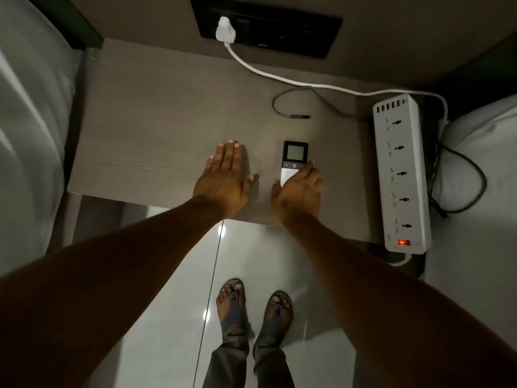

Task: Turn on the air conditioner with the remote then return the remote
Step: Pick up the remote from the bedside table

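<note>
Left hand (225,177) spread flat, woodgrain table (145,130) | right hand (298,189) loosely cupping slim rectangular remote (293,158)

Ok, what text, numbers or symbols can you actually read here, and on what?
Power symbol: on the remote, middle button of the dark row under its screen.
Remote screen: lit, but no digits legible.
The other remote buttons: marks too small to read; lower ones are under the right hand.
Power strip: faint socket markings, unreadable; red switch glows, no text.
Wall plug: nothing readable.
</note>
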The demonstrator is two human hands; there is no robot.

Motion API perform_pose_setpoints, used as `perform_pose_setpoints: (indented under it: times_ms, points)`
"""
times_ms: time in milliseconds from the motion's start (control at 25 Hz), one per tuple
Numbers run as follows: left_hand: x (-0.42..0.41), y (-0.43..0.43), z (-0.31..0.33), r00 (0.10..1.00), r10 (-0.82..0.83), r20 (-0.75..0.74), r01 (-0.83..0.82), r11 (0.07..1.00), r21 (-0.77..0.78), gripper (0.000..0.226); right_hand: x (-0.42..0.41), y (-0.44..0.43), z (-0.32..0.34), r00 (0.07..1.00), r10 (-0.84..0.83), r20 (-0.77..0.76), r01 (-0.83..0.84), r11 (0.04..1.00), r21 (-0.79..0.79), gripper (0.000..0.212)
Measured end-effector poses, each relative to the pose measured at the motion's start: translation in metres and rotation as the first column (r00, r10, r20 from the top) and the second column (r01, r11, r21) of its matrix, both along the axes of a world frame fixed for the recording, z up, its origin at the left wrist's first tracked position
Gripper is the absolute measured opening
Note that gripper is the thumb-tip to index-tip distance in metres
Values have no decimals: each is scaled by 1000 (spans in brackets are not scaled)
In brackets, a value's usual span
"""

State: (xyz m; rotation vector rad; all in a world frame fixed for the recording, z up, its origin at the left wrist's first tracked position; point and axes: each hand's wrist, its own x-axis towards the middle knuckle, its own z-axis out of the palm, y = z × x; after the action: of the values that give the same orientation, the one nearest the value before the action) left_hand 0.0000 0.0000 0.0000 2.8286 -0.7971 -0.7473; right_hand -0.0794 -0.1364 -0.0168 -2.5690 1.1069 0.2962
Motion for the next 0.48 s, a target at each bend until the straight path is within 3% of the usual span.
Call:
perform_pose_setpoints:
  times_ms: [200, 320, 480]
  points:
    - [-7, 5, 4, 1000, -16, -16, 17, 1000, 22, 73, 3, -6, 4, 995, -70, 70, 54, 978, 202, 76]
    - [-5, 12, 20, 1000, -9, -22, 10, 1000, 21, 72, 0, -9, 19, 978, -175, 111, 117, 910, 399, 66]
    - [5, 15, 72, 999, 47, 15, -47, 999, 24, 72, 8, -5, 74, 941, -311, 133, 195, 821, 537, 48]
